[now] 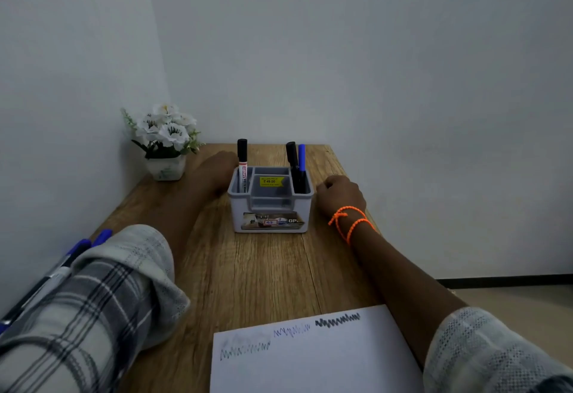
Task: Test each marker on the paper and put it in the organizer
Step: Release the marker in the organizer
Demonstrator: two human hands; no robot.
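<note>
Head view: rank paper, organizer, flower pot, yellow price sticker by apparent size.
1. paper, though nearest the camera and cut off by the frame
2. organizer
3. flower pot, without its flowers
4. yellow price sticker

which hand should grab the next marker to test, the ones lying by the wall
Left, probably. The untested markers lie at the table's left edge beside the left sleeve, while the left hand rests next to the organizer. The right hand sits on the organizer's far side and would have to cross over.

Both hands, left hand (217,172) and right hand (339,192), flank the grey organizer (269,206) holding three markers (242,160).
</note>
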